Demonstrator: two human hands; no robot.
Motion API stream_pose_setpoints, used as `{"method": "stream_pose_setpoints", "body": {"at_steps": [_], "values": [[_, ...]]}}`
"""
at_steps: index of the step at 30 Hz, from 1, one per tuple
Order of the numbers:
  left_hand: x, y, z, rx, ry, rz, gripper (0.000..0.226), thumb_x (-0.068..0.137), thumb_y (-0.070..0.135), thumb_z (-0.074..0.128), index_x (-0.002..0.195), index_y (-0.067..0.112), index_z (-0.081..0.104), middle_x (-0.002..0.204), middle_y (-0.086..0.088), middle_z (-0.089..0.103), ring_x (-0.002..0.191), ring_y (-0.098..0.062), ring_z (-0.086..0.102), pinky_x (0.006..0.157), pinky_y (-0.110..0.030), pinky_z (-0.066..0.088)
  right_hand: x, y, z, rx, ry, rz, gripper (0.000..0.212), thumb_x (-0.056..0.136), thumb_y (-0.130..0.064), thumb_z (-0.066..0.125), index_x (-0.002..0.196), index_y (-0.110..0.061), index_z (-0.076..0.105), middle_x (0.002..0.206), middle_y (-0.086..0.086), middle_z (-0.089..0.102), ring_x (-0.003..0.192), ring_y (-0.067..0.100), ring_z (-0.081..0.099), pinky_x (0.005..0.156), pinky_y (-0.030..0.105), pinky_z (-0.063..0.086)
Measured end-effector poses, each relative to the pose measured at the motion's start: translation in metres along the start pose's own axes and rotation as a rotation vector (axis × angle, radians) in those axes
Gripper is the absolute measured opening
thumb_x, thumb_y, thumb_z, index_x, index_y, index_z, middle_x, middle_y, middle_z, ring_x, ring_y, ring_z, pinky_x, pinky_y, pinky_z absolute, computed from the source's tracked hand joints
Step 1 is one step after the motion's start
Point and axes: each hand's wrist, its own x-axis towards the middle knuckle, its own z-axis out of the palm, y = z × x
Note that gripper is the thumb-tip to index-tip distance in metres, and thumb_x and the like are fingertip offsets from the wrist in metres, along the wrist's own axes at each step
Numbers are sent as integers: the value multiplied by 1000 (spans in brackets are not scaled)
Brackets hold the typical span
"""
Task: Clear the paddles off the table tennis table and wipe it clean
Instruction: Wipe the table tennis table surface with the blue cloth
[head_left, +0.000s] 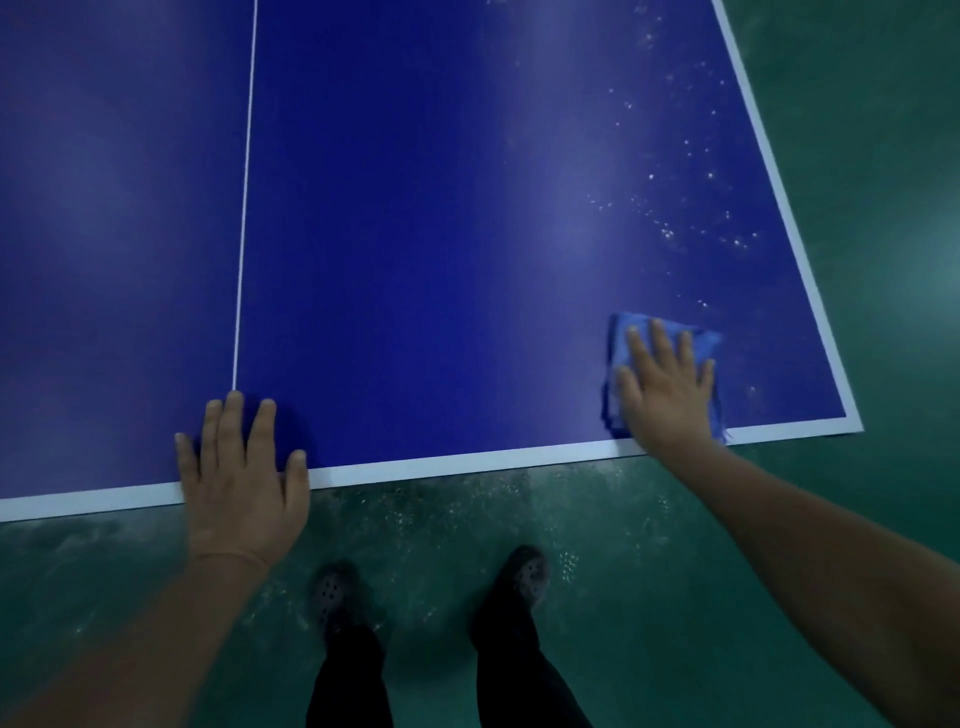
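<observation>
The right hand (667, 387) is pressing a blue cloth (696, 338) flat against the table (415, 208) at its near right corner, fingers straight and spread, nothing curled around the fabric. The left hand (241, 467) is lying flat too, fingers spread, palm over the near white border just left of the centre line (244, 208), holding nothing and apparently bracing. No paddles are showing in this view, so that half of the job looks done here and the wiping is under way.

White specks (675, 228) are lying scattered along the right side, far of the cloth, running up beside the right border. More of the same grit is lying on the green floor (857, 156) near the shoes (530, 571).

The main risk is the cloth sitting so close to the corner: with only flat pressure on it, a push toward the near or right edge could be sliding it off the table and out from under the palm. A quick sweep could also be flicking the specks over the border onto the floor rather than gathering them, or smearing them if they are damp. The cloth covers little, so strokes set too wide apart would be leaving strips of specks. Leaning hard on the left hand may be leaving a print on that patch.
</observation>
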Motion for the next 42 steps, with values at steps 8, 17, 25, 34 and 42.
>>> {"method": "stream_pose_setpoints", "body": {"at_steps": [8, 17, 25, 34, 42], "values": [[5, 178, 28, -84, -37, 178, 71, 96, 46, 22, 157, 9, 26, 167, -12, 10, 155, -25, 1, 125, -50, -2, 3, -92, 16, 10, 18, -137, 63, 99, -54, 8, 159, -37, 7, 169, -6, -3, 154, 31, -9, 116, 62, -14], [9, 221, 66, 113, -1, 164, 70, 100, 55, 15, 158, 16, 8, 167, -14, 5, 155, -30, -7, 121, -63, 1, 134, 51, -25, 6, 113, 23, 55, 106, -43, 26, 160, -35, 16, 169, -4, 6, 155, 32, 1, 117, 68, 2], [8, 222, 67, 131, -8, 195, 68, 101, 54, 14, 156, 15, 24, 165, -12, 19, 154, -32, 8, 120, -63, 6, 86, 26, -10, 116, 143, 143, 58, 104, -46, 19, 160, -32, 15, 169, 1, 7, 154, 37, 1, 117, 70, 1], [8, 222, 67, 142, 4, 174, 66, 99, 50, 23, 155, 15, 28, 164, -12, 21, 154, -33, 11, 121, -61, 6, 109, 105, -23, -29, 83, -187, 56, 104, -48, 29, 158, -34, 24, 168, -5, 14, 155, 32, 8, 117, 69, 8], [8, 225, 63, 138, 6, 161, 67, 99, 49, 23, 154, 13, 30, 163, -15, 23, 153, -34, 13, 120, -60, 4, 39, 141, -17, -30, 38, 4, 64, 100, -54, 8, 159, -31, 17, 169, 0, 9, 154, 34, 4, 120, 64, 3]]}}
